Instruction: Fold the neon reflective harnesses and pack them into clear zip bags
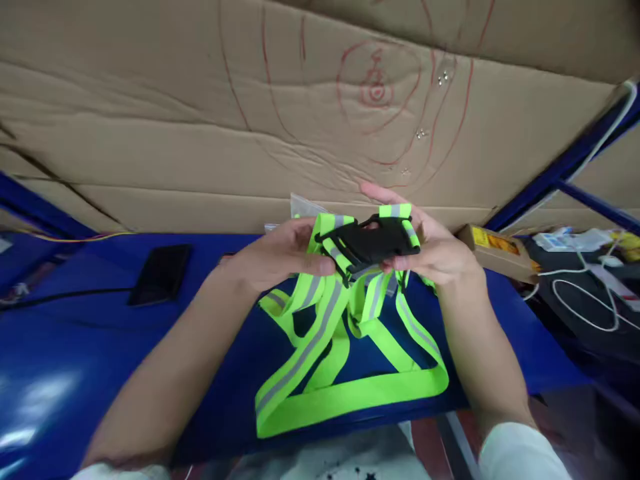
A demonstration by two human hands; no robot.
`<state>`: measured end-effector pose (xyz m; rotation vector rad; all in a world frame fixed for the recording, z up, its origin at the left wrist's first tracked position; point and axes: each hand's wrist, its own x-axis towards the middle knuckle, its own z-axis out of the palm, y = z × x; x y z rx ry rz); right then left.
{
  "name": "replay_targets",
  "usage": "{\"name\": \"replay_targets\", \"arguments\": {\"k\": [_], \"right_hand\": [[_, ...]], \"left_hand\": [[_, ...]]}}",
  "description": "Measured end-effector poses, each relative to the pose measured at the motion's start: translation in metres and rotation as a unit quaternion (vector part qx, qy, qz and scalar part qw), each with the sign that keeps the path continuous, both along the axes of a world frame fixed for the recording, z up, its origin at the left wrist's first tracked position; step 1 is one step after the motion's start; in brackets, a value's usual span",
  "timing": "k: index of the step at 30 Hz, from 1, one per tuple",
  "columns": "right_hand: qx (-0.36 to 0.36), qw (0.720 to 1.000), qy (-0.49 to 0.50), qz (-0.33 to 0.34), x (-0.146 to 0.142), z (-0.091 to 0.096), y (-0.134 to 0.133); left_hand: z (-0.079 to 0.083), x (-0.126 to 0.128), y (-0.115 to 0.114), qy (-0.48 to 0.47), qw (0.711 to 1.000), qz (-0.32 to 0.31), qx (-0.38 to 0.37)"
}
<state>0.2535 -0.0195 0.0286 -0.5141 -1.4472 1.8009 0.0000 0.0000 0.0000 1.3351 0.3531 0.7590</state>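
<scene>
Both hands hold a black plastic side-release buckle (377, 243) up over the table, its two halves together or nearly so. My left hand (280, 253) pinches the left end, where a neon-yellow strap loops through. At the right end, my right hand (430, 247) grips the buckle between thumb and fingers, with its index finger stretched out behind. From the buckle hangs a reflective strap harness (350, 387), neon yellow with a grey stripe, and its loops spread over the blue table (220, 387). Clear plastic bags (305, 205) show partly behind my hands.
On the left lies a black phone-like device (160, 275) with a black cable. A cardboard box (497, 253) stands at the right, near white cables (585, 300) on a dark surface. A cardboard wall (175, 153) with red drawn rings rises behind the table.
</scene>
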Motion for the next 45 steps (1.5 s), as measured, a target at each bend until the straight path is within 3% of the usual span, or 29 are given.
{"name": "replay_targets", "arguments": {"k": [4,9,12,16,18,22,24,27,29,31,34,36,39,42,45], "right_hand": [[0.034,0.996,-0.02,-0.076,-0.003,-0.007,0.002],[0.067,0.988,-0.065,-0.121,-0.003,0.001,-0.005],[0.058,0.991,-0.102,-0.067,0.003,0.002,-0.003],[0.049,0.986,-0.15,0.054,0.01,-0.011,0.008],[0.063,0.988,-0.134,0.033,0.006,-0.018,0.011],[0.091,0.984,-0.024,-0.149,-0.013,-0.022,0.004],[0.075,0.979,-0.008,-0.191,-0.022,-0.021,-0.002],[0.053,0.971,0.018,-0.233,-0.032,-0.019,-0.006],[0.063,0.964,0.024,-0.257,-0.035,-0.021,-0.006],[0.081,0.96,0.003,-0.267,-0.037,-0.026,-0.005],[0.146,0.948,-0.072,-0.273,-0.035,-0.032,-0.001],[0.224,0.928,-0.137,-0.263,-0.03,-0.032,0.002],[0.295,0.923,-0.181,-0.166,-0.018,-0.025,0.004],[0.242,0.955,-0.136,-0.103,-0.008,-0.014,0.003],[0.177,0.962,-0.125,-0.165,-0.006,-0.007,-0.001]], "left_hand": [[-0.001,0.003,-0.004,0.012,0.997,-0.069,0.014],[0.007,0.015,-0.015,0.028,1.0,0.006,-0.004],[0.011,0.01,-0.017,-0.003,1.0,0.0,0.014],[0.016,-0.006,-0.017,0.008,0.997,-0.072,0.037],[0.016,-0.008,-0.016,0.035,0.995,-0.078,0.052],[0.012,0.001,-0.017,0.024,0.991,0.066,0.11],[0.008,0.009,-0.017,0.026,0.977,0.15,0.15],[0.0,0.019,-0.017,0.078,0.93,0.272,0.236],[-0.005,0.026,-0.017,0.086,0.904,0.308,0.283],[-0.009,0.031,-0.016,0.065,0.907,0.292,0.297],[-0.015,0.038,-0.013,0.049,0.934,0.254,0.246],[-0.019,0.041,-0.011,0.036,0.946,0.266,0.18],[-0.024,0.042,-0.007,0.005,0.948,0.298,0.109],[-0.026,0.042,-0.006,0.001,0.953,0.293,0.078],[-0.026,0.044,-0.007,0.011,0.958,0.276,0.072]]}}
